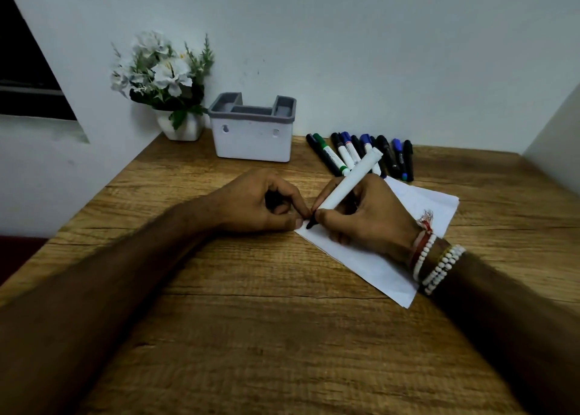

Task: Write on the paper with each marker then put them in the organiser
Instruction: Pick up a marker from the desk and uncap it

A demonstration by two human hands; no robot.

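Observation:
My right hand [365, 218] grips a white marker [348, 184] with its black tip down on the left corner of a white sheet of paper [389, 267]. My left hand [266, 202] rests beside it with fingers curled, its fingertips pressing the paper's corner; whether it hides a cap I cannot tell. Several more markers [361, 155], black, green and blue, lie in a row behind the paper. The white organiser [252, 138] with a grey compartmented top stands further back, left of the markers.
A white pot of artificial white flowers [164, 82] stands in the back left corner by the wall. The wooden table [251, 320] stretches toward me. Walls close in behind and on the right.

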